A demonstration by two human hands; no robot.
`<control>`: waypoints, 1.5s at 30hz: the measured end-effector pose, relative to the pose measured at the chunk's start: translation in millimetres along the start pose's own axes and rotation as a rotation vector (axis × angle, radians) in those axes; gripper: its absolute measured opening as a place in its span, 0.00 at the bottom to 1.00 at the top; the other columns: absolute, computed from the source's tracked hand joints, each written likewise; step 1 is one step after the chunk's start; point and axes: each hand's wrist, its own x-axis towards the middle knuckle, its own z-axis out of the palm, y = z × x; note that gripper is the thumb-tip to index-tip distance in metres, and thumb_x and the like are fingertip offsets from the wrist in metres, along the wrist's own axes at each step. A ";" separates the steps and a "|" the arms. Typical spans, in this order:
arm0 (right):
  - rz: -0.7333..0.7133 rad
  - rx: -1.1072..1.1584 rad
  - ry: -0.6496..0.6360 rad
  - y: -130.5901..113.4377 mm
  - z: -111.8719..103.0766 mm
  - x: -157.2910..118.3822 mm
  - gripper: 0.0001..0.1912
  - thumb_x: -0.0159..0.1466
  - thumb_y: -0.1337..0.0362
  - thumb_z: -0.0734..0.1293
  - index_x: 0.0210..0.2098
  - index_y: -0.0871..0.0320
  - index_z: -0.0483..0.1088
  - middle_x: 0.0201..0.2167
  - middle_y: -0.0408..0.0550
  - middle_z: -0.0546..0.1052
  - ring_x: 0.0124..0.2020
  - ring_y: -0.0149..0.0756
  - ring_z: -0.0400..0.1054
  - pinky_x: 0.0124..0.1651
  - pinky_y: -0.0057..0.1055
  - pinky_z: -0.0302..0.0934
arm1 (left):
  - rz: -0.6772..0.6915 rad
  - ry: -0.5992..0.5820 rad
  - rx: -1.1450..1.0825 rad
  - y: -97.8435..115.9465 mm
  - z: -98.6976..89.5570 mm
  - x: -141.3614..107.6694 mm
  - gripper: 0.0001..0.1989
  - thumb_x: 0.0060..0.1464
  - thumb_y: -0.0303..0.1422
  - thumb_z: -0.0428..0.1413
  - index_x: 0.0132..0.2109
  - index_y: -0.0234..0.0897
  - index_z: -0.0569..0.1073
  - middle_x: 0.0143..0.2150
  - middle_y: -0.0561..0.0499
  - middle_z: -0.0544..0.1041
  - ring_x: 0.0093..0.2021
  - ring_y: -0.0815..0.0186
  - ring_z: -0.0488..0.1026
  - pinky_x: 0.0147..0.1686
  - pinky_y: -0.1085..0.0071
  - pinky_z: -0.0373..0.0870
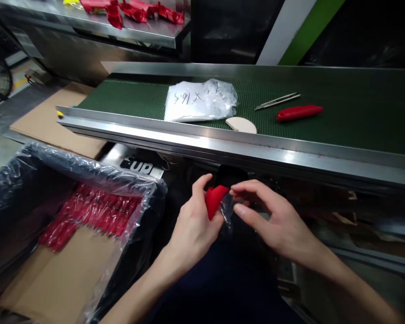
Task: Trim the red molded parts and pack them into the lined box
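My left hand (197, 220) is closed around a red molded plastic part (215, 200), in front of the belt's near rail. Most of the part is hidden by my fingers. A crumpled piece of clear plastic film (227, 213) hangs just beside it, between my hands. Close on the right, my right hand (273, 216) has its thumb and fingers apart, fingertips near the red part's tip; nothing shows in its grasp. On the belt lie another long red part (299, 112), metal tweezers (277, 101), a cream fan-shaped piece (242, 125) and a pack of clear bags (200, 100) with handwriting.
A green conveyor belt (128, 96) with a raised metal rail (189, 138) runs across in front of me. At lower left stands a plastic-lined bin (145, 202) with wrapped red parts (97, 207) on cardboard (67, 279). More red parts (135, 10) lie on a metal table behind.
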 end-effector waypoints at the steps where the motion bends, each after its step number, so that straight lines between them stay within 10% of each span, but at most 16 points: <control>1: 0.036 0.042 0.001 -1.9 -1.2 2.3 0.12 0.66 0.60 0.66 0.50 0.50 0.69 0.46 0.42 0.74 0.44 0.31 0.69 0.47 0.28 0.65 | 0.015 -0.042 0.036 1.2 -0.1 -0.8 0.34 0.54 0.26 0.55 0.65 0.45 0.53 0.44 0.50 0.74 0.37 0.63 0.73 0.39 0.66 0.67; 7: 0.201 0.381 -0.076 -4.6 -4.1 13.3 0.10 0.65 0.58 0.68 0.34 0.57 0.76 0.28 0.42 0.76 0.28 0.26 0.69 0.31 0.23 0.63 | -0.056 -0.241 -0.026 6.6 -0.1 -1.9 0.35 0.54 0.26 0.55 0.65 0.49 0.52 0.37 0.57 0.72 0.31 0.67 0.71 0.33 0.70 0.66; 23: 0.435 0.838 0.200 21.8 -12.9 10.4 0.13 0.61 0.56 0.70 0.30 0.60 0.70 0.23 0.43 0.74 0.20 0.27 0.68 0.21 0.22 0.61 | -0.035 -0.110 -0.163 -8.1 0.3 -16.5 0.26 0.57 0.27 0.54 0.59 0.54 0.59 0.36 0.59 0.69 0.32 0.70 0.69 0.35 0.72 0.67; 45: 0.157 0.716 0.157 18.3 -13.0 -18.2 0.12 0.69 0.57 0.63 0.38 0.57 0.76 0.26 0.45 0.76 0.28 0.31 0.71 0.29 0.27 0.64 | 0.080 0.091 -0.200 -13.7 0.4 -14.4 0.26 0.55 0.23 0.54 0.58 0.45 0.61 0.36 0.57 0.70 0.34 0.71 0.69 0.36 0.74 0.66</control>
